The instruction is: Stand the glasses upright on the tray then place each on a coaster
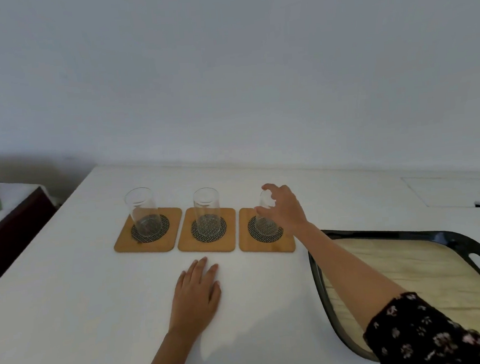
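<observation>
Three wooden coasters with dark mesh rounds lie in a row on the white table: left (pixel 122 242), middle (pixel 186 242), right (pixel 270 248). A clear glass stands upright on each: left glass (pixel 142 215), middle glass (pixel 207 213), right glass (pixel 265 224). My right hand (pixel 287 209) wraps the right glass from its right side, thumb on the front and fingers over the rim. My left hand (pixel 196 297) lies flat, palm down, on the table in front of the middle coaster and holds nothing. The black tray (pixel 314 265) with a pale yellow liner sits at the right, under my right forearm, with no glasses on it.
The table runs back to a white wall. Its left edge drops off toward a dark low piece of furniture (pixel 10 237) bearing a colourful object. A shallow rectangular panel (pixel 449 194) is set in the table at the far right.
</observation>
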Available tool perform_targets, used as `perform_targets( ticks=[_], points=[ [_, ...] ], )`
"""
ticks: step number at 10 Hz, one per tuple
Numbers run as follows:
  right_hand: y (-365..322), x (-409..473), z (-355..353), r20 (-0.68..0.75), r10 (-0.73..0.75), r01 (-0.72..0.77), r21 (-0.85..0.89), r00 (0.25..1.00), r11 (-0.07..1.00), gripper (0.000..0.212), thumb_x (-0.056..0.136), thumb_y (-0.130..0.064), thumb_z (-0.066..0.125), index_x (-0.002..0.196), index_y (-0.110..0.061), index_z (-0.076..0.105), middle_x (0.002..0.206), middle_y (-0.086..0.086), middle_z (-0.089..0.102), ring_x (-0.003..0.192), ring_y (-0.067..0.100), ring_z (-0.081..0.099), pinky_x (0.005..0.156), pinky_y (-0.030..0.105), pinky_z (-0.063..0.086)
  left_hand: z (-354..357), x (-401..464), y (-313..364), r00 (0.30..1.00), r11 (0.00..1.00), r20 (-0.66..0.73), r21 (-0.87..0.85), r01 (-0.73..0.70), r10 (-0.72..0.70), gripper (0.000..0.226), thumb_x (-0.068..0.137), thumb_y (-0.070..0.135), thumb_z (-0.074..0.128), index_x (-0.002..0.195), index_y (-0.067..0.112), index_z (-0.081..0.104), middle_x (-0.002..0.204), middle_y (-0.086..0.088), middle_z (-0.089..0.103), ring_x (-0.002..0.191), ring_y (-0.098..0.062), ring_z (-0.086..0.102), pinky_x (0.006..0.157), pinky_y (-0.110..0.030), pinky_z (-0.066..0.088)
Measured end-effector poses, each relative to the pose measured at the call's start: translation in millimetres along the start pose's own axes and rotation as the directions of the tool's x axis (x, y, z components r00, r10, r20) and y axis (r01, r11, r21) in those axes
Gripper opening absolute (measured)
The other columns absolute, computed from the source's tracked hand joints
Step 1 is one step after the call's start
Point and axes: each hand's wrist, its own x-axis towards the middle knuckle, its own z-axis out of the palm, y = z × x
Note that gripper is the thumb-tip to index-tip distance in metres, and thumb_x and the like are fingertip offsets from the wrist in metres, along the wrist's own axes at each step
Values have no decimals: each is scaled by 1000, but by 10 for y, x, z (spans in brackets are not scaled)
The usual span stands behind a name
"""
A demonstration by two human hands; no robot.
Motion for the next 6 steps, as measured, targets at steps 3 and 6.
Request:
perform_targets(
  ticks=[3, 6],
  points=[
    [57, 85, 77, 20, 45, -44, -46, 999, 998, 66, 64, -38, 73, 125, -34, 47, 112, 2, 47, 100, 22, 56, 73, 33, 43, 0, 18, -7, 1000, 1000, -27, -13, 10, -11, 45, 90, 35, 37, 131, 22, 50, 145, -5, 45, 136, -22, 36, 111, -41, 27],
    [59, 55, 7, 72, 69, -80, 167, 995, 983, 104, 59, -62, 78, 143, -33, 24, 141, 6, 24, 125, 26, 39, 95, 39, 41, 36, 34, -6, 996, 1000, -89, -8, -20, 19, 49, 88, 38, 28, 125, 21, 56, 138, -6, 52, 129, -23, 46, 106, -44, 37]
  ],
)
